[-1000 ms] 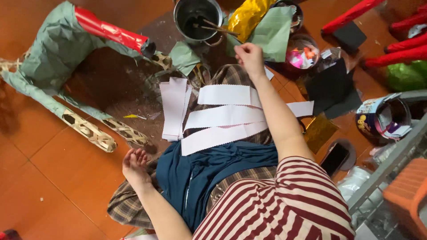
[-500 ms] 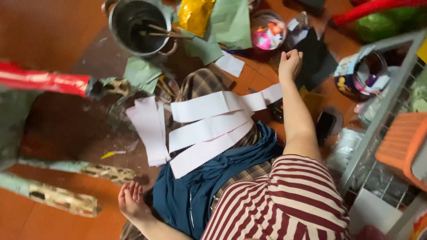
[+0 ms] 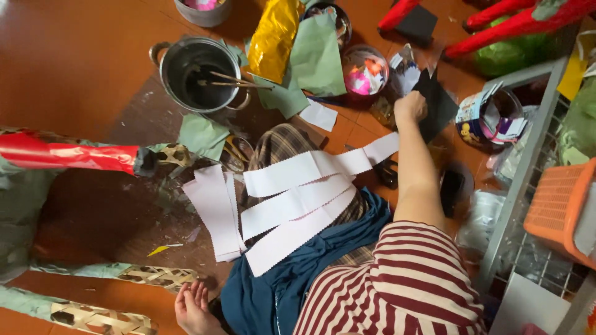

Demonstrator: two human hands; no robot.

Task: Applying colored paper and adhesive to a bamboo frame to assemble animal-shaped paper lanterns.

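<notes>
Head view looks down on someone seated on the floor: the right hand [image 3: 411, 107] is stretched forward, curled shut beside a black sheet [image 3: 438, 109], though what it grips I cannot tell. The left hand [image 3: 194, 305] rests open on the tiles, bracing. White paper strips [image 3: 292, 205] lie across the lap between them, kept within reach.
</notes>
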